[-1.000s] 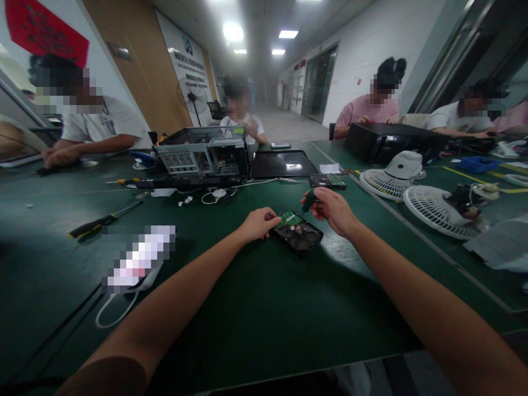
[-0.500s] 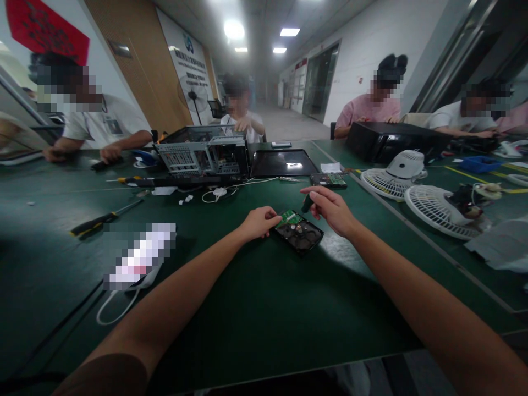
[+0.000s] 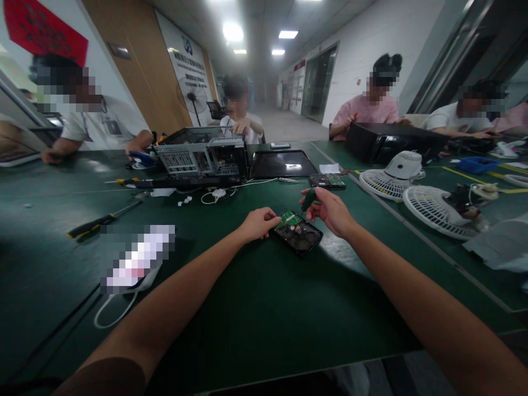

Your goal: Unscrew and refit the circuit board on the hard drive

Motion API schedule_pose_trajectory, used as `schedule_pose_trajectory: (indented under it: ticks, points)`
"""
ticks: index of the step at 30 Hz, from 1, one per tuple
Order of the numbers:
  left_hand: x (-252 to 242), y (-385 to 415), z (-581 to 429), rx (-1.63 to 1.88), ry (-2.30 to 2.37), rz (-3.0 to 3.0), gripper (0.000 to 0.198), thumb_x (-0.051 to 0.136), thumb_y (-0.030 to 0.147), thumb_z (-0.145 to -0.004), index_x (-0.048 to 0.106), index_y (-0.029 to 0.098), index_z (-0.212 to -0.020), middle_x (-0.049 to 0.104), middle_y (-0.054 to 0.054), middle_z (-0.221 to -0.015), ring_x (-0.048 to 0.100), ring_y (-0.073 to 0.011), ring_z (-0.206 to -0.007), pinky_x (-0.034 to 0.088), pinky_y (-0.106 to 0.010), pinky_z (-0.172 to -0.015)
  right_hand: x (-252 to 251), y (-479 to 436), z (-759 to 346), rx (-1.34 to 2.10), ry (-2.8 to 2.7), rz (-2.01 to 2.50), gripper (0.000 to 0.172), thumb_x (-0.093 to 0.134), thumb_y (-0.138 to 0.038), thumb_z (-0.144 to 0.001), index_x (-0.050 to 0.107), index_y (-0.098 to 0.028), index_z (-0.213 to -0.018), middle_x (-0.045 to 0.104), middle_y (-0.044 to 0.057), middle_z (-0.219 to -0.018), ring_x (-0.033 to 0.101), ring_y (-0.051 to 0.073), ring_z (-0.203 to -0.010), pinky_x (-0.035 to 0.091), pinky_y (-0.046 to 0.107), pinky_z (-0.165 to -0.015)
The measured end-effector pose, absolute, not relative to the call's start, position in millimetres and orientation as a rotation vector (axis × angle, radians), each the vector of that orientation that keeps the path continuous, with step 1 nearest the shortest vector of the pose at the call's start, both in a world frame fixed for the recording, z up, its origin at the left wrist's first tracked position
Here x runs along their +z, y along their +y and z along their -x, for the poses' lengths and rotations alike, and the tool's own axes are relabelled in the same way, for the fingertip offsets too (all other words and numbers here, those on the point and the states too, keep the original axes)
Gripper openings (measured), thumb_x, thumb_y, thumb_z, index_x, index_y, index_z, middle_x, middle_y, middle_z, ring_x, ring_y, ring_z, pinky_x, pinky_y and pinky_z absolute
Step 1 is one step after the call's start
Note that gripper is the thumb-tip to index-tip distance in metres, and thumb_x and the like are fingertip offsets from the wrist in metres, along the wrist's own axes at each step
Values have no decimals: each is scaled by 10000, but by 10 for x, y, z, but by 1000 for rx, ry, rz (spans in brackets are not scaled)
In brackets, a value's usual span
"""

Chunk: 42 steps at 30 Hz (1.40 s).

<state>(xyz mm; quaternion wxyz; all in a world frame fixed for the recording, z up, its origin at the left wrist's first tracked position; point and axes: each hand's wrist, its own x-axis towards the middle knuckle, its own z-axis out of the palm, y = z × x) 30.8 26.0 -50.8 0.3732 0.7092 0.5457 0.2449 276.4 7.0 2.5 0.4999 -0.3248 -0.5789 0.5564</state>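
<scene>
A hard drive (image 3: 300, 236) with a green circuit board lies at an angle on the green table (image 3: 264, 319). My left hand (image 3: 260, 224) pinches its left corner between thumb and fingers. In my right hand (image 3: 332, 212) is a small screwdriver with a dark green handle (image 3: 309, 199), held upright over the drive's upper right edge. Its thin shaft points down at the drive; whether the tip touches is too small to tell.
Behind the drive are an open computer case (image 3: 202, 157), a black panel (image 3: 284, 164) and another drive (image 3: 328, 181). White fan parts (image 3: 437, 212) lie right. A yellow-black screwdriver (image 3: 94, 224) and a blurred-out device (image 3: 140, 258) lie left. People sit across the table.
My right hand has tilted the screwdriver more upright, and its index finger has curled in near the handle's top. My left hand and the drive stay in place.
</scene>
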Motion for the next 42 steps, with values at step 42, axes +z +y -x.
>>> schedule_pose_trajectory:
  ticks: [42]
  points:
    - [-551, 288, -295, 638, 1366, -1831, 332, 650, 466, -944, 645, 177, -1108, 715, -59, -967, 631, -88, -510, 439, -176, -378, 36, 58, -2748, 1441, -1368, 758, 380, 639, -522, -921, 679, -195, -1111, 713, 83, -1005, 638, 140, -615, 458, 273, -509]
